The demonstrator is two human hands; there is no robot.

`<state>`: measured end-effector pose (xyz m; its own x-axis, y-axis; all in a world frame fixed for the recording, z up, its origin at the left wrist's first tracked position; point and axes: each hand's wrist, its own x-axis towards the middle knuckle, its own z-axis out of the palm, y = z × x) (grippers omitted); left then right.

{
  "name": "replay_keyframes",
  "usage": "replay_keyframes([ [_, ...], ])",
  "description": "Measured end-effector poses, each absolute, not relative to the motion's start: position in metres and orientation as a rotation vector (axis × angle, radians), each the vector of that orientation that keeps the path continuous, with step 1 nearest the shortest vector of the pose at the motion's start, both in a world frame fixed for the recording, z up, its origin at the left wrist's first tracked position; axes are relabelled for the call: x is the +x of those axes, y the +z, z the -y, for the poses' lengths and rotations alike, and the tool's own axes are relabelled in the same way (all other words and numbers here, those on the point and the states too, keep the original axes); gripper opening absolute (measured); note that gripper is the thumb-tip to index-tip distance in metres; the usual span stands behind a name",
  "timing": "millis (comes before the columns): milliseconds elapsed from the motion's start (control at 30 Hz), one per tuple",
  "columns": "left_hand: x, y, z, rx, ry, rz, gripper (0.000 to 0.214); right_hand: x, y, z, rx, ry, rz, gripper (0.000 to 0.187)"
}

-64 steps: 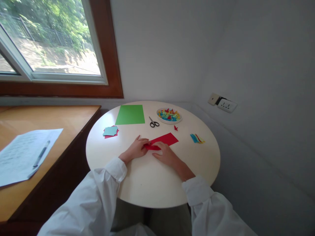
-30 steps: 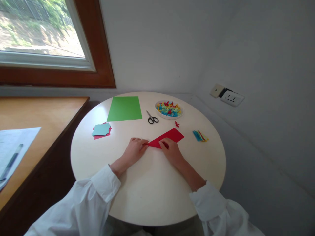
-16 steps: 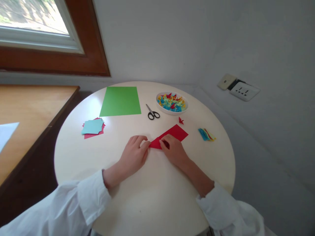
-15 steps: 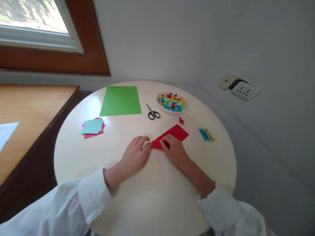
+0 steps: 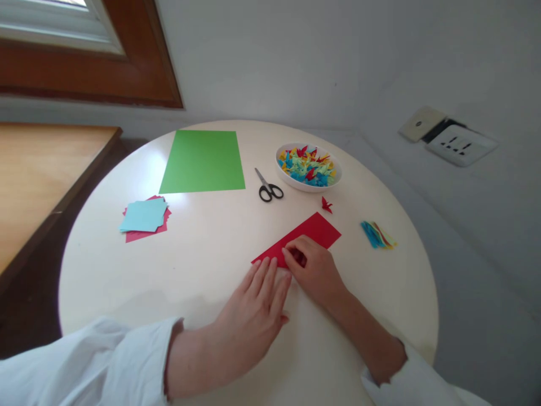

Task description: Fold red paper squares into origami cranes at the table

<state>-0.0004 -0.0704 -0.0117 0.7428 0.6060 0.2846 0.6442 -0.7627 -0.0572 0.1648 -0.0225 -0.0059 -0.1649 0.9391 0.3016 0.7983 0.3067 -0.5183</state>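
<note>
1. We have the long red piece of flat paper (image 5: 313, 230) lying slantwise near the middle of the round white table (image 5: 203, 237), partly covered by both hands.
2. Our left hand (image 5: 250, 316) grasps nothing; its fingers stretch out, tips on the paper's near left edge.
3. Our right hand (image 5: 318, 272) curls over the near edge, thumb and forefinger together; we cannot tell whether paper is pinched between them.
4. Beyond the paper we see black-handled metal scissors (image 5: 267, 184), and right of them a white oval dish (image 5: 310, 188) of small multicoloured folded-paper pieces (image 5: 308, 166).
5. A small red folded-paper bird (image 5: 326, 205) lies between dish and paper.
</note>
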Motion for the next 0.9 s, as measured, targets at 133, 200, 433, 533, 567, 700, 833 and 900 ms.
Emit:
replay_keyframes([
  [133,-0.002,-0.008,0.077,-2.810,-0.321,1.036,0.055,0.165,-0.006,0.023,-1.553,0.286,2.021,0.015],
  [200,-0.003,-0.006,0.079,-2.801,-0.317,1.027,0.056,0.165,-0.006,0.023,-1.556,0.265,2.023,0.015],
  [433,-0.005,0.001,0.080,-2.815,-0.342,1.082,0.061,0.164,-0.007,0.023,-1.561,0.225,2.036,0.014],
  [533,-0.005,0.002,0.079,-2.848,-0.305,1.111,0.064,0.164,-0.006,0.023,-1.550,0.221,2.048,0.014],
  [567,-0.005,0.002,0.079,-2.857,-0.291,1.123,0.064,0.164,-0.006,0.023,-1.549,0.221,2.048,0.014],
  [700,-0.006,0.000,0.080,-2.868,-0.295,1.140,0.064,0.164,-0.005,0.024,-1.557,0.208,2.050,0.013],
  [833,-0.006,-0.001,0.081,-2.880,-0.291,1.145,0.063,0.164,-0.005,0.023,-1.553,0.195,2.050,0.014],
  [900,-0.006,-0.001,0.081,-2.886,-0.289,1.138,0.063,0.164,-0.006,0.023,-1.550,0.191,2.051,0.014],
])
